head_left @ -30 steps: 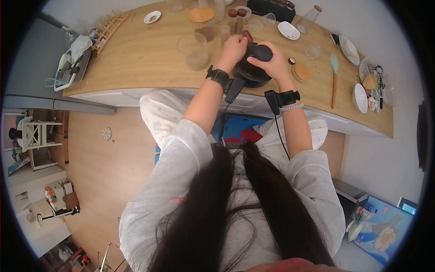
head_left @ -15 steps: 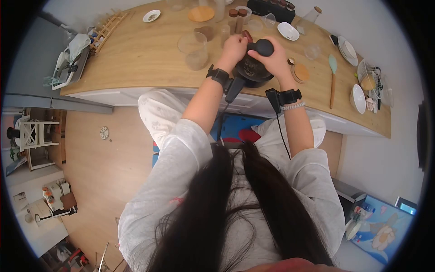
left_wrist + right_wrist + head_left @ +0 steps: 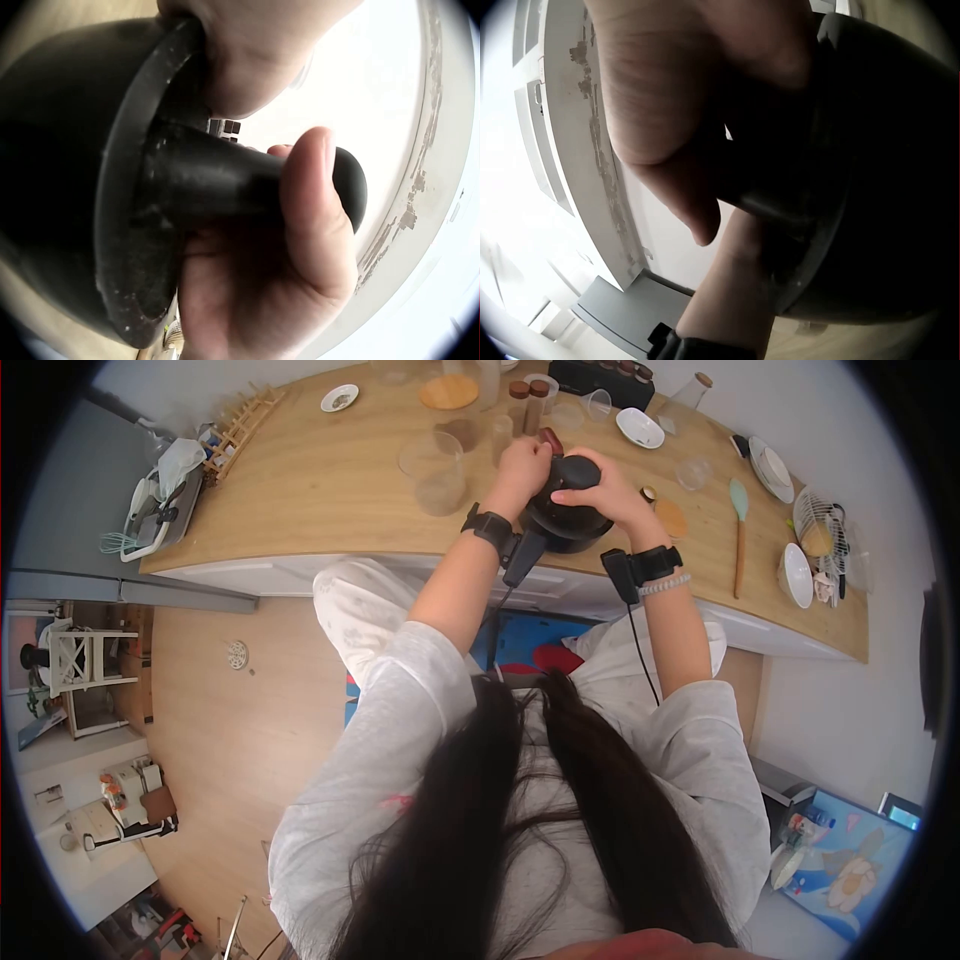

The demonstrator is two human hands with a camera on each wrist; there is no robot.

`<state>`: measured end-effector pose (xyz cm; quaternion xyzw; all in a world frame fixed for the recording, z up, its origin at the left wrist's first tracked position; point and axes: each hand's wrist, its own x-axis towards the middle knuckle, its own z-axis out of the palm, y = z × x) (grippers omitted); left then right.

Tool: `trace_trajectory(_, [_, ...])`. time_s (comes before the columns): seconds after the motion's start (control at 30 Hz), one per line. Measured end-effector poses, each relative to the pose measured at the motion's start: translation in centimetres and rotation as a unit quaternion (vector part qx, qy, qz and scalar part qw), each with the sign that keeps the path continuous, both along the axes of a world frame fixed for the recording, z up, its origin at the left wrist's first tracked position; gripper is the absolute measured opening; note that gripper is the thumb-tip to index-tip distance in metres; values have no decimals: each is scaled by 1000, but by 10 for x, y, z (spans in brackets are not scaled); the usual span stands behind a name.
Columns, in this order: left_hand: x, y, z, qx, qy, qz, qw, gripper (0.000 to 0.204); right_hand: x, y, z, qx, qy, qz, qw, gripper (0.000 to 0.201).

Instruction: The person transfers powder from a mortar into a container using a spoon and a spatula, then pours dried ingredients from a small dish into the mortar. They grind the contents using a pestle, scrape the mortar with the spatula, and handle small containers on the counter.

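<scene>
A black mortar (image 3: 565,532) stands near the counter's front edge, a black pestle (image 3: 575,472) upright in it. My left hand (image 3: 522,468) grips the mortar's rim on its left side, also seen at the top of the left wrist view. My right hand (image 3: 618,492) is wrapped round the pestle near its rounded top; in the left wrist view the thumb lies across the pestle's shaft (image 3: 217,176). The pestle and hand cover most of the mortar's inside in the head view. The right wrist view is dark around the mortar (image 3: 885,202).
A large clear beaker (image 3: 432,470) stands left of the mortar, with brown-capped tubes (image 3: 518,410) behind. At the right lie a round wooden lid (image 3: 672,517), a mint-headed spatula (image 3: 738,530) and a white bowl (image 3: 795,575). Another white bowl (image 3: 640,428) sits farther back.
Half a second ago the pestle leaned away and dark bits showed inside the mortar; now it has swung back and covers them. The right hand moved with it, while the left kept its grip.
</scene>
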<state>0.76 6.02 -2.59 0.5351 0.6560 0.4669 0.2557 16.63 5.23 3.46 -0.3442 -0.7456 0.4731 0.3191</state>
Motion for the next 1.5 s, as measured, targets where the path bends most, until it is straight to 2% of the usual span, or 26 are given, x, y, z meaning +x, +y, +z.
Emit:
trace_trajectory(0.07, [2,-2,0,19,-25,-1,1000,29,3,0,7,-16,-27,28,999,49])
trace_trajectory(0.13, [3,-1,0,25,-28,-5,999,29,0,0,11,14,-66,-63,996,50])
trace_trajectory(0.17, [2,0,-1,31,-31,-6,999,29,-4,-1,3,28,-18,-97,995,50])
trace_trajectory(0.27, [1,0,0,1,-22,-1,1000,29,-9,-7,-8,-53,59,-20,997,49])
trace_trajectory(0.3, [1,-1,1,1,-22,-1,1000,29,-6,-3,-5,-54,59,-20,997,49])
trace_trajectory(0.37, [2,0,-1,31,3,2,1000,29,2,1,16,-28,-96,18,995,42])
trace_trajectory(0.4, [2,0,-2,30,3,1,1000,29,2,2,14,-29,-95,16,995,42])
trace_trajectory(0.47, [1,3,-5,28,-36,-8,999,29,-5,3,13,51,-68,-51,995,45])
trace_trajectory(0.53, [2,4,-4,23,-37,-7,999,30,-6,-4,10,87,-38,-62,994,44])
trace_trajectory(0.63, [2,1,-1,16,-21,-3,1000,30,1,-5,11,71,-41,75,994,43])
trace_trajectory(0.73, [2,-1,0,15,1,0,1000,30,10,4,19,22,-99,28,994,46])
trace_trajectory(0.77, [2,0,1,15,6,3,1000,30,9,6,18,53,-103,-12,993,47])
trace_trajectory(0.87, [1,0,1,17,9,1,1000,33,6,-11,16,103,-83,-18,991,48])
trace_trajectory(0.9, [1,-1,0,16,9,2,1000,33,8,-8,11,88,-73,27,993,49])
trace_trajectory(0.93, [1,-1,1,15,14,0,1000,34,9,-7,17,87,-72,27,993,49])
trace_trajectory(1.0, [1,-2,2,13,20,-3,1000,34,13,-2,33,-64,-148,50,986,49])
trace_trajectory(1.03, [2,-3,2,15,17,-5,1000,34,10,0,27,62,-110,44,991,48])
trace_trajectory(1.07, [2,-2,3,19,13,-7,1000,34,10,1,22,62,-109,42,991,48])
trace_trajectory(1.13, [2,-1,3,18,14,-7,1000,34,7,0,15,124,-78,-57,988,44])
trace_trajectory(1.17, [1,-1,2,16,15,-5,1000,34,8,-1,11,124,-77,-57,988,44])
trace_trajectory(1.23, [-1,0,0,19,15,-7,1000,34,9,-5,8,82,-36,82,993,44])
trace_trajectory(1.27, [0,1,-1,22,14,-10,1000,34,10,-3,14,82,-35,81,993,44])
trace_trajectory(1.33, [1,-1,-2,20,8,-14,1000,34,16,3,29,-51,-147,46,987,45])
trace_trajectory(1.37, [1,0,-1,22,1,-16,1000,33,15,7,20,91,-128,27,987,45])
trace_trajectory(1.47, [-1,-1,2,9,19,-19,1000,32,7,-3,14,159,-68,4,985,46])
trace_trajectory(1.5, [-1,-2,2,8,19,-16,1000,32,6,-8,14,104,-93,39,989,47])
